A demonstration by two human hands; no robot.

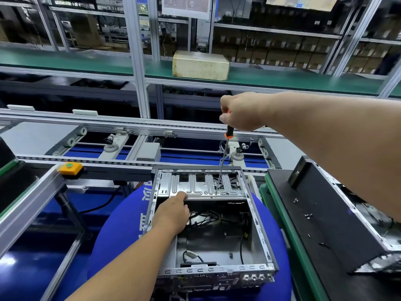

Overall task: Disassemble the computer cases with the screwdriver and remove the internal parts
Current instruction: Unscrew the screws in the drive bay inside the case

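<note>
We see 2 bare hands working on an open computer case (208, 224) at lower centre of the frame.
Right hand (243, 111), centre right, grips the handle of a screwdriver (223, 157) in a closed fist, shaft nearly upright, tip touching the silver drive bracket (201, 187) at the case's far end. Left hand (173, 213) reaches into the case, fingers curled over the bracket's near edge. Black cables (206, 216) lie inside the case. Case sits on a blue round stool (117, 231). At right, a black case panel (325, 213) with loose screws (308, 216) on it. An orange button box (69, 168) sits on the rail at left.
</note>
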